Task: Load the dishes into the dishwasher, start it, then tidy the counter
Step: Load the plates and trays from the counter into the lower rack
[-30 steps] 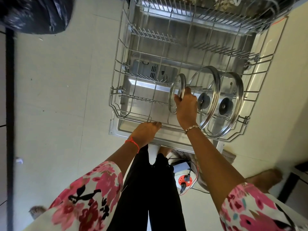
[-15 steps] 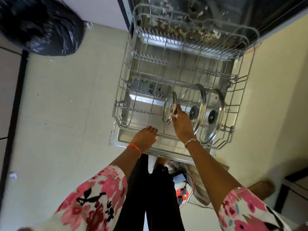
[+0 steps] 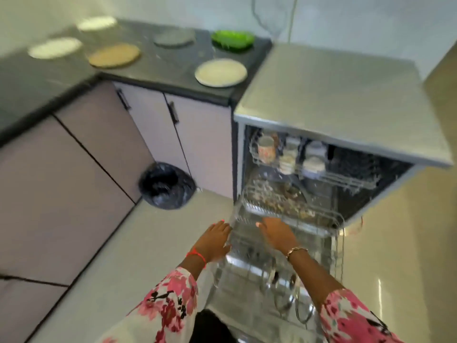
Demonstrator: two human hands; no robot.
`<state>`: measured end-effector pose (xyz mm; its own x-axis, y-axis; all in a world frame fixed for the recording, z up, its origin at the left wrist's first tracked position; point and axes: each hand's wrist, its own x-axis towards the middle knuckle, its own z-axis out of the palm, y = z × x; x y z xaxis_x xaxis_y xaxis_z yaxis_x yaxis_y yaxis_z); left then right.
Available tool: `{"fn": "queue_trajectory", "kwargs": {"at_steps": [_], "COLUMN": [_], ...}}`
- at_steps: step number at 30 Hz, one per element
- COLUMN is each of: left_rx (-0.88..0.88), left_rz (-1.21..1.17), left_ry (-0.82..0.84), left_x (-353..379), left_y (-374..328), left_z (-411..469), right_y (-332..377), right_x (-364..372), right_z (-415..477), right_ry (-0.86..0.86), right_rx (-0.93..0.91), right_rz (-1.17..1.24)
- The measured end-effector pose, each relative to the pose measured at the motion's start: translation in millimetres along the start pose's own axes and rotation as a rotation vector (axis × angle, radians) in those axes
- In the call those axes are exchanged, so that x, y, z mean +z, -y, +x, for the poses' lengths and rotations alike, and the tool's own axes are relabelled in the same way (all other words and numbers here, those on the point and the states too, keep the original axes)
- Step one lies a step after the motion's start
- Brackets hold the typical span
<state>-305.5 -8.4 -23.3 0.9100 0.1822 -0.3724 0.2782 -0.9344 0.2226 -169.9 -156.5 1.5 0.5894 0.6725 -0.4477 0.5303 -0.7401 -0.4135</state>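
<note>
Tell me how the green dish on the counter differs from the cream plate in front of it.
Colour: the green dish is glassy green; the cream plate is pale and opaque. Shape: the green dish looks deeper with an uneven rim; the cream plate is flat and round. Place: the green dish sits at the back by the wall; the cream plate lies nearer the front edge. Both rest on the dark counter.

**Counted by kind**

The dark stone counter [image 3: 160,68] carries six dishes: two white round plates [image 3: 54,47], one tan round plate [image 3: 115,55], one grey round plate [image 3: 174,37], one cream round plate [image 3: 220,72] and one green glass dish [image 3: 232,39]. Three glass pot lids [image 3: 283,302] stand in the lower wire rack [image 3: 337,253]. The upper wire rack [image 3: 346,180] holds perhaps five pale mugs [image 3: 266,149], blurred. One black bin bag [image 3: 165,186].
</note>
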Motion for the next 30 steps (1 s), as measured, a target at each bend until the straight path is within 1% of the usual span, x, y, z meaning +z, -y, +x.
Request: {"fn": "queue_trajectory", "kwargs": {"at_steps": [3, 6, 9, 12, 17, 21, 24, 30], "left_rx": [-0.065, -0.118, -0.139, -0.144, -0.154, -0.156, -0.161, -0.118], "left_rz": [-0.002, -0.036, -0.043, -0.034, 0.011, -0.026, -0.068, -0.110], "left_ry": [-0.127, -0.192, -0.264, -0.302, -0.303, -0.329, -0.333, -0.342], "left_x": [-53.0, -92.1, -127.5, -154.4, -188.7, -218.8, -236.3, -266.1], "left_y": [29.5, 58.9, 95.2, 141.5, 232.6, 290.7, 319.8, 342.6], "left_z": [-21.2, -33.1, -41.3, -45.0, -48.7, -44.6, -26.2, 43.7], "right_y": [53.0, 101.2, 148.1, 189.9, 250.5, 283.0, 293.2, 283.8], "right_x": [-37.7, -61.2, -73.5, -74.4, -70.6, -79.5, -87.7, -126.3], "right_z": [-3.7, -2.5, 9.3, 33.5, 83.4, 118.2, 139.5, 196.9], "right_ry": [-0.103, -0.147, -0.206, -0.263, -0.312, -0.343, -0.356, -0.401], "right_rx": [-0.047, -0.120, -0.232, -0.275, -0.239, -0.178, -0.169, -0.073], "right_rz": [-0.016, -0.051, -0.142, -0.204, -0.223, -0.195, -0.198, -0.186]}}
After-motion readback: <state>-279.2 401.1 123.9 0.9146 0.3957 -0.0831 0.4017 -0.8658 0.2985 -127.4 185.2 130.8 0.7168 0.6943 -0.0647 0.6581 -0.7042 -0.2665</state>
